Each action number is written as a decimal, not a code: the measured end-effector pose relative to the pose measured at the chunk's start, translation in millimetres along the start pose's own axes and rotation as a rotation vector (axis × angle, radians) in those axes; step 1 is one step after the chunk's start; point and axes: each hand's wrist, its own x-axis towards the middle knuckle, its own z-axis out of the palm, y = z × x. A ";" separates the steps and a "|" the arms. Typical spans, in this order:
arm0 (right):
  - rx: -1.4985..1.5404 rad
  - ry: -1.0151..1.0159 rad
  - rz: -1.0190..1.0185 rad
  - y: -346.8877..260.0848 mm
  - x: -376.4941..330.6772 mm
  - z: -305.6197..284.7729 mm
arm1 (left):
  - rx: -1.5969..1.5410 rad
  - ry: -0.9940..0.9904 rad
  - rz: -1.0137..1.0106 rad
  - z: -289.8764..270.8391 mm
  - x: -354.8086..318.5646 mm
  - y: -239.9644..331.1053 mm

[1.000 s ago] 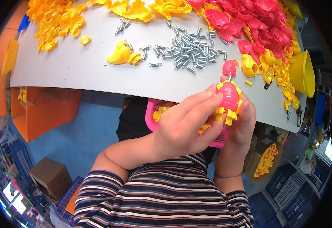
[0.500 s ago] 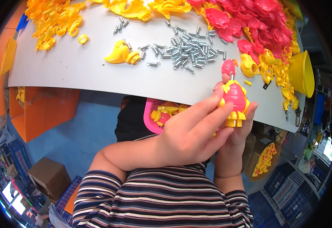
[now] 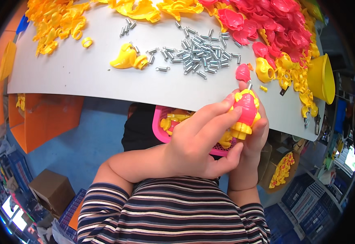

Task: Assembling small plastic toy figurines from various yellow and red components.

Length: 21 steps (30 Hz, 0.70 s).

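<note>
Where the grey table (image 3: 84, 77) ends nearest the person, both hands meet around a small pink and yellow plastic toy (image 3: 245, 114), held upright in the air just past the edge. The left hand (image 3: 201, 142) is curled in front of it, fingertips pressed on the toy's left side, while the right hand (image 3: 255, 134) cups it from behind and below, fingers closed on its yellow base. A pink basket (image 3: 161, 126) holding yellow parts sits under the hands, in the person's lap. On the table lie a heap of small metal springs (image 3: 201, 57), a yellow shell piece (image 3: 124, 59), a pink shell piece (image 3: 242, 73), and piles of yellow parts (image 3: 55, 20) and pink parts (image 3: 267, 20).
</note>
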 end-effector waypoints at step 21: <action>-0.680 -0.106 -0.534 -17.0 2.7 -13.9 | -0.633 -0.173 -0.228 4.1 -8.6 -52.7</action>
